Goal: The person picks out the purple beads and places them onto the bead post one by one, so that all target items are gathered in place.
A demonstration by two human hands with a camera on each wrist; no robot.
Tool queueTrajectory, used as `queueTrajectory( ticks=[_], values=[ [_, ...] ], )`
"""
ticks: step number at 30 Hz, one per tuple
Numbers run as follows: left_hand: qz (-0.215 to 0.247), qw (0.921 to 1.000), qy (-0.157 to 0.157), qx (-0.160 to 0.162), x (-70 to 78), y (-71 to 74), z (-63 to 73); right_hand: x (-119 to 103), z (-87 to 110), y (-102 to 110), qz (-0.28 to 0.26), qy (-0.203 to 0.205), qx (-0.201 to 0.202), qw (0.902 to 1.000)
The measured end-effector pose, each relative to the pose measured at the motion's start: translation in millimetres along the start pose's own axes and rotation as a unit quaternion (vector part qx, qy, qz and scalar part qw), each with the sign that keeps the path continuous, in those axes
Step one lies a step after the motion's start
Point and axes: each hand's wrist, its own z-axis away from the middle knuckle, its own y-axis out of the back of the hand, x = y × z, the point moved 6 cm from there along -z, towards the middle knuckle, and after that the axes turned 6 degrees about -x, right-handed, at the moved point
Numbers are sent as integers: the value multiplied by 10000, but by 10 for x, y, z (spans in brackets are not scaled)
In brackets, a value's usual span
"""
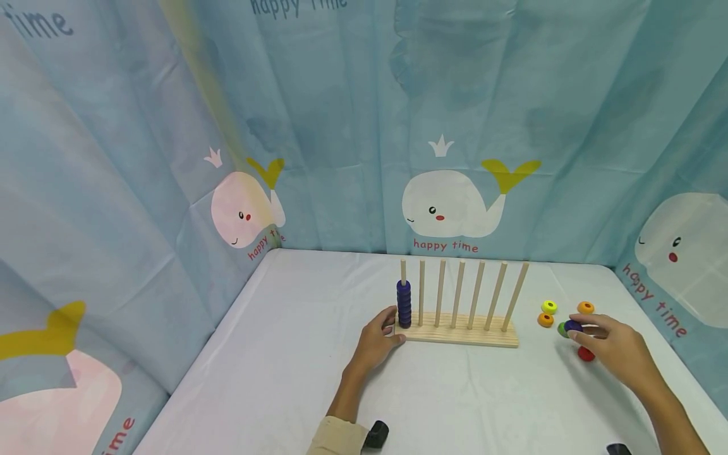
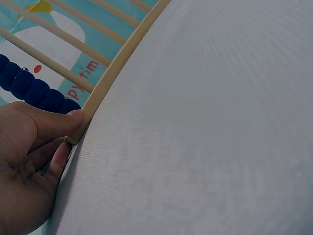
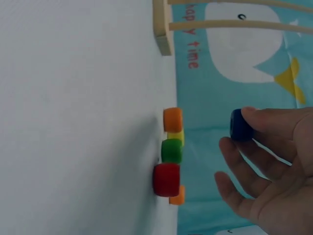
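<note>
A wooden peg stand (image 1: 455, 336) with several upright pegs is on the white table. Dark blue beads (image 1: 404, 304) are stacked on its leftmost peg, with the peg's top showing above them. My left hand (image 1: 375, 341) grips the left end of the stand's base between thumb and fingers, as the left wrist view shows close up. Over at the right, my right hand (image 1: 617, 351) pinches a blue bead (image 3: 241, 125) between thumb and fingertips, raised above the table. Below it lie a green bead (image 3: 171, 151) and a red bead (image 3: 167, 179).
Near the right hand lie a yellow bead (image 1: 548, 307), one orange bead (image 1: 545, 320) and another orange bead (image 1: 586, 308). The remaining pegs (image 1: 459, 294) stand bare. A blue curtain (image 1: 335, 158) with whale prints hangs behind and beside the table (image 1: 273, 354).
</note>
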Motion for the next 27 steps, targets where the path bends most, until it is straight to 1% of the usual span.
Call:
queueTrajectory(
  ticks=[4,11,14,21,27],
  values=[
    [11,10000,-34,9,2,-3,2,-99,28,35,-138,218,274,9993],
    [-54,10000,-31,28,5,-3,-8,-314,75,78,-220,789,590,9949],
    [-70,10000,-16,38,4,-3,-11,-388,85,102,-267,878,678,9935],
    [-62,10000,-13,41,9,-1,-10,-547,102,165,-306,854,904,9918],
    [-79,10000,-21,43,19,3,-6,-687,118,241,-533,1086,1130,9862]
  ],
)
